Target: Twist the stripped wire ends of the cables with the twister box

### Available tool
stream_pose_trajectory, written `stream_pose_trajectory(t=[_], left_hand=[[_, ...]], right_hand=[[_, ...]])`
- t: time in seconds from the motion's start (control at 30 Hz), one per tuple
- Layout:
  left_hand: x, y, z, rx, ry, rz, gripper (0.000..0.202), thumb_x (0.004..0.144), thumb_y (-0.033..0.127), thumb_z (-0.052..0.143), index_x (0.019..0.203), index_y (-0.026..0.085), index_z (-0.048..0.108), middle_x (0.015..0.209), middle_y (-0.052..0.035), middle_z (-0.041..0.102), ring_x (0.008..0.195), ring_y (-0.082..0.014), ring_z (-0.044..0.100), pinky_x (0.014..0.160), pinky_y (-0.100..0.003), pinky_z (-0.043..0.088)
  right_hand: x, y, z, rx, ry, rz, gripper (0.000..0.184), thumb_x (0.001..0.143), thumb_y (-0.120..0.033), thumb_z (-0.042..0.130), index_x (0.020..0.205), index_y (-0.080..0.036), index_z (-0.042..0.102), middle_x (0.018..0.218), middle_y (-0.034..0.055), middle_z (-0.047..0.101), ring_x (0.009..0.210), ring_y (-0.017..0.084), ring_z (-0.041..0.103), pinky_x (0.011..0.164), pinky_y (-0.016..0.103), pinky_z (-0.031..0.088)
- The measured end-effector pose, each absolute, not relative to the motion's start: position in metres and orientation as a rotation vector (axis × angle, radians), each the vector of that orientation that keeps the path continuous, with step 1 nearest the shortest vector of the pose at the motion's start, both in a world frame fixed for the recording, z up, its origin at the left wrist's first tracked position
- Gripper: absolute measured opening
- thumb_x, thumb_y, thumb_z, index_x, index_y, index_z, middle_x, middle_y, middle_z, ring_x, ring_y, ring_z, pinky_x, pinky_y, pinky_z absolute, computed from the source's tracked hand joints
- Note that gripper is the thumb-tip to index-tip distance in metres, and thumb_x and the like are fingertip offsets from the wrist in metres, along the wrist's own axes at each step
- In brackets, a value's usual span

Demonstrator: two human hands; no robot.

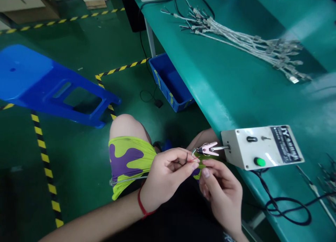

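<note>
My left hand (pixel 168 175) is closed in a pinch on a thin cable (pixel 128 181), whose pale length runs back under the hand and across the thigh. Fine stripped wires, red, black and light-coloured, fan out from its fingertips. Close by on the right, my right hand (pixel 220 189) has its fingers curled and the thumb near the index finger. Whatever may lie between those fingertips is too small to make out. Just beyond the fingertips, a pink clip (pixel 210 149) sits on a metal rod from a white control box (pixel 262 147) with a green button.
A bundle of pale cables (pixel 244 42) with bared wire ends lies on the green table (pixel 223 84). More cables (pixel 328 179) and a black cord (pixel 288 200) are at the right. A blue bin (pixel 170 81) stands below the table edge, and a blue stool (pixel 52 84) at the left.
</note>
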State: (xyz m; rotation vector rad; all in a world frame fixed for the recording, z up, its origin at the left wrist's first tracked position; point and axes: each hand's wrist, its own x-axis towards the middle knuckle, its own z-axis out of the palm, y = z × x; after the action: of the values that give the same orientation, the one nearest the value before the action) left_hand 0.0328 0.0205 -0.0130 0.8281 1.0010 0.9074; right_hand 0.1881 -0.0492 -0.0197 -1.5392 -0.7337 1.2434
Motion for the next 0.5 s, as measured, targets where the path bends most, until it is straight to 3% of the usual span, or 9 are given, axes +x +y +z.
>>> stream_pose_trajectory(t=[0.33,0.5], left_hand=[[0.0312,0.0174,-0.0107,0.891,0.980,0.808,0.007,0.088,0.018,0.080,0.082,0.016,0.079,0.074,-0.0019,0.075,0.061,-0.0101,0.064,0.057,-0.017,0.051],[0.0286,0.0182,-0.0080,0.938,0.946,0.748,0.005,0.090,0.018,0.079,0.091,0.016,0.083,0.081,-0.0034,0.077,0.061,-0.0100,0.064,0.056,-0.018,0.050]], right_hand=[[0.1851,-0.0448,-0.0255,-1.352,-0.599,1.362,0.009,0.095,-0.028,0.076,0.098,-0.021,0.072,0.057,-0.0051,0.054,0.049,0.008,0.047,0.047,0.020,0.035],[0.1865,-0.0377,-0.0234,-1.323,-0.445,1.483,0.014,0.096,-0.030,0.074,0.088,-0.020,0.068,0.053,-0.0073,0.046,0.047,0.005,0.036,0.047,0.020,0.026]])
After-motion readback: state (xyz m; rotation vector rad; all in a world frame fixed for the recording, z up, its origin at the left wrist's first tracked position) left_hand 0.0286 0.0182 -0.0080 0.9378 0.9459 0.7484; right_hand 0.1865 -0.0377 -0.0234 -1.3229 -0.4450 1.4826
